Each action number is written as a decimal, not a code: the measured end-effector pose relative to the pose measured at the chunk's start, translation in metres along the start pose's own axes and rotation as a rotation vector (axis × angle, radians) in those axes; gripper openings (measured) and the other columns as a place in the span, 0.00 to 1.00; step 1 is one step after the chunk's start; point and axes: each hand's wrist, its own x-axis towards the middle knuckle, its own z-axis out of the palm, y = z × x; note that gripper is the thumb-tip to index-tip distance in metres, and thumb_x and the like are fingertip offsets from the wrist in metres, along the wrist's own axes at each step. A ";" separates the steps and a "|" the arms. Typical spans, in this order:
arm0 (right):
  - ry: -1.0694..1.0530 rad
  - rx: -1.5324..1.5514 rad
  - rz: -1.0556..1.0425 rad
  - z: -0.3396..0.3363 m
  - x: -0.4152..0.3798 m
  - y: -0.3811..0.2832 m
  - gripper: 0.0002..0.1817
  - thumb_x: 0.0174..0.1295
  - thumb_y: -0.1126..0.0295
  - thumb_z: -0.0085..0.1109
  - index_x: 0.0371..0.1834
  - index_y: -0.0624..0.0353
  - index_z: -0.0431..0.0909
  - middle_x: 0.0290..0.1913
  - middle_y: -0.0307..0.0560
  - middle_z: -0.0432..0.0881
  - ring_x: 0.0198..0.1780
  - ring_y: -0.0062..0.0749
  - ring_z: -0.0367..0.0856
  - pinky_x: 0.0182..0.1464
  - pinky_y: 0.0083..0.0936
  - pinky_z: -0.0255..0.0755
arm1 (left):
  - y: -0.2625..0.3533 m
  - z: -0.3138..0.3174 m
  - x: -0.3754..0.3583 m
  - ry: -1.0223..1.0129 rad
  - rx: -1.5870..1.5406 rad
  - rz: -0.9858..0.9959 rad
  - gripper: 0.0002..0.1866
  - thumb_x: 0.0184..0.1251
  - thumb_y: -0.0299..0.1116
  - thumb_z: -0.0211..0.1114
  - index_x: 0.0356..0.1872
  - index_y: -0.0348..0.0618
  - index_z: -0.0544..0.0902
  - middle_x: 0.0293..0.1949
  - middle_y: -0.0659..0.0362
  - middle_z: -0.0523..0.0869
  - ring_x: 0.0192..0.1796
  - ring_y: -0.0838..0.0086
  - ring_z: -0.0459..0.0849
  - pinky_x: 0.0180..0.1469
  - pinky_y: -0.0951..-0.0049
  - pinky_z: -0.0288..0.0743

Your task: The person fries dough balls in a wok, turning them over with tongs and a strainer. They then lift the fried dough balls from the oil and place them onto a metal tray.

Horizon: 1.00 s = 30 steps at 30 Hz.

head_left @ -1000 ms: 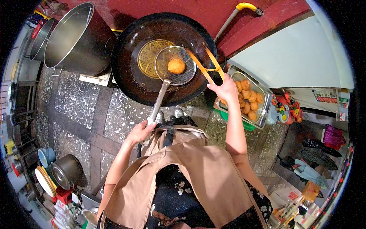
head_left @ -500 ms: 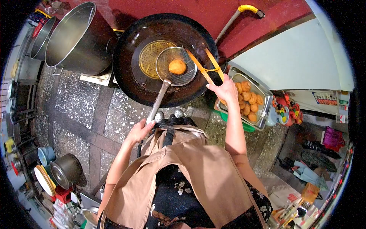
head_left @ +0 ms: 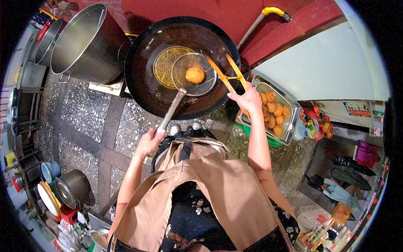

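My left hand [head_left: 150, 142] is closed round the handle of a round wire-mesh skimmer [head_left: 204, 86]. One golden-brown fried ball [head_left: 194, 75] lies in the mesh. The skimmer is over a large dark wok [head_left: 138, 90], where a yellowish perforated disc [head_left: 163, 69] shows beside and partly behind the mesh. My right hand [head_left: 247, 101] grips wooden tongs [head_left: 218, 75] with a crosspiece between their arms. Their tips are spread apart at the right of the skimmer, with nothing between them. Beyond that hand, several fried balls [head_left: 275, 111] lie in a rectangular metal tray [head_left: 294, 126].
A tall metal pot [head_left: 90, 54] stands left of the wok. A yellow-handled pipe [head_left: 260, 23] leans by the red wall [head_left: 205, 8]. A white panel [head_left: 319, 63] is at the right. A dark pot [head_left: 73, 187] and a blue bucket [head_left: 50, 171] stand at lower left.
My left hand and the skimmer's handle end have shifted slightly left. The fried ball stays in the mesh, and the tongs hold nearly the same position.
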 end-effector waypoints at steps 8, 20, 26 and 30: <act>-0.050 0.006 0.032 -0.005 -0.001 -0.003 0.41 0.37 0.49 0.69 0.53 0.62 0.68 0.51 0.62 0.75 0.53 0.51 0.74 0.54 0.40 0.67 | -0.006 -0.019 0.006 0.134 0.128 0.043 0.35 0.53 0.58 0.62 0.52 0.38 0.73 0.42 0.45 0.82 0.47 0.56 0.81 0.49 0.62 0.72; -0.129 -0.054 0.050 -0.010 -0.001 -0.007 0.50 0.39 0.45 0.67 0.63 0.64 0.58 0.56 0.62 0.70 0.56 0.49 0.72 0.55 0.38 0.68 | -0.019 -0.052 0.018 0.366 0.408 0.058 0.30 0.54 0.57 0.61 0.46 0.39 0.77 0.41 0.48 0.81 0.46 0.57 0.79 0.49 0.61 0.71; -0.132 -0.063 0.063 -0.012 -0.001 -0.008 0.51 0.39 0.46 0.68 0.64 0.64 0.57 0.58 0.61 0.69 0.58 0.48 0.71 0.56 0.38 0.68 | -0.020 -0.064 0.023 0.407 0.492 0.041 0.29 0.54 0.58 0.60 0.45 0.40 0.78 0.40 0.49 0.83 0.45 0.57 0.80 0.49 0.60 0.70; -0.122 -0.057 0.051 -0.011 -0.002 -0.008 0.51 0.39 0.46 0.68 0.64 0.64 0.57 0.57 0.62 0.69 0.57 0.48 0.71 0.56 0.38 0.67 | -0.019 -0.066 0.024 0.393 0.554 0.016 0.30 0.54 0.59 0.59 0.45 0.41 0.78 0.40 0.49 0.83 0.46 0.58 0.80 0.53 0.59 0.66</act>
